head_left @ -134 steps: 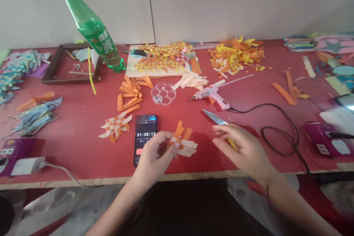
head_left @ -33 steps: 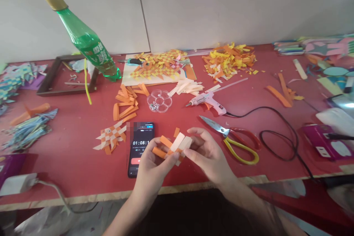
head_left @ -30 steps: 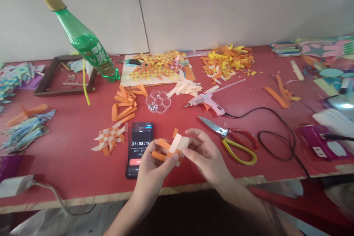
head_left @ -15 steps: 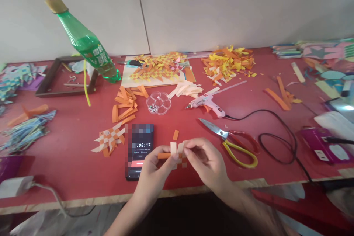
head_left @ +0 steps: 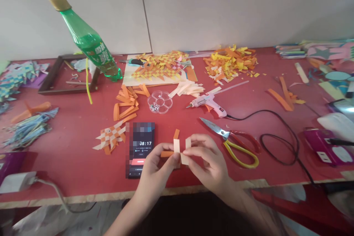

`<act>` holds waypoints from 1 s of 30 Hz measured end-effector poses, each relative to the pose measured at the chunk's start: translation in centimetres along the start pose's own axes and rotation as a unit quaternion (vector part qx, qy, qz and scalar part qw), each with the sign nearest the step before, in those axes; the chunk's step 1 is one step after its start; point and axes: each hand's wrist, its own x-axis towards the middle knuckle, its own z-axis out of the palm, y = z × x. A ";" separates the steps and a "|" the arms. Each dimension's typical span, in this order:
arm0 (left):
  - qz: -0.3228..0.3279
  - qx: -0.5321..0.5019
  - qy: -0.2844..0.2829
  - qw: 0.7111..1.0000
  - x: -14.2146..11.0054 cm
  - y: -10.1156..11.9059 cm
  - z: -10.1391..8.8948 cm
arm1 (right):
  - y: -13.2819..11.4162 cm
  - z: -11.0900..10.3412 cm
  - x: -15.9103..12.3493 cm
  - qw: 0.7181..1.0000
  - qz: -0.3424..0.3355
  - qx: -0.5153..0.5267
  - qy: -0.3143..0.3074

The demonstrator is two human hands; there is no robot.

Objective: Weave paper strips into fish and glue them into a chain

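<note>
Paper strips (head_left: 176, 146), cream and orange, head view: held joined between both hands, near the front edge of the table (head_left: 83, 155). Left hand (head_left: 157, 165) pinched on their left part; right hand (head_left: 209, 158) pinched on a cream strip at the right. Scissors (head_left: 225, 134) right of the right hand. Judgement: hold firmly at left, draw the right strip flat, gently, lest it crease or loosen its neighbours.

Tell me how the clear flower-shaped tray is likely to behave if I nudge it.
The tray looks like thin plastic, so will probably be light and slide easily. Low and broad, it seems unlikely to tip. The tiny black-and-white pieces in one compartment look loose, so a knock could scatter them.
</note>
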 end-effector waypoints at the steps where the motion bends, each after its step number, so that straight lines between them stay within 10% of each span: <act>1: 0.002 0.000 0.002 1.000 -0.1 0.0 0.0 | 0.0 -0.1 0.0 1.000 -0.009 0.001 -0.001; 9: -0.007 -0.001 0.032 0.999 -0.2 0.3 0.3 | 0.4 -1.0 -0.3 0.999 -0.025 -0.008 -0.047; 14: -0.015 -0.023 0.083 0.996 -0.3 0.6 0.1 | 4.0 -7.4 -0.9 0.964 0.114 -0.240 0.028; 19: 0.003 0.014 0.104 0.995 -0.3 1.2 0.2 | 7.8 -13.6 -2.6 0.899 0.157 -0.395 -0.105; 30: 0.037 0.008 0.120 0.992 0.5 1.0 0.2 | 8.0 -12.4 -3.2 0.871 0.187 -0.439 -0.122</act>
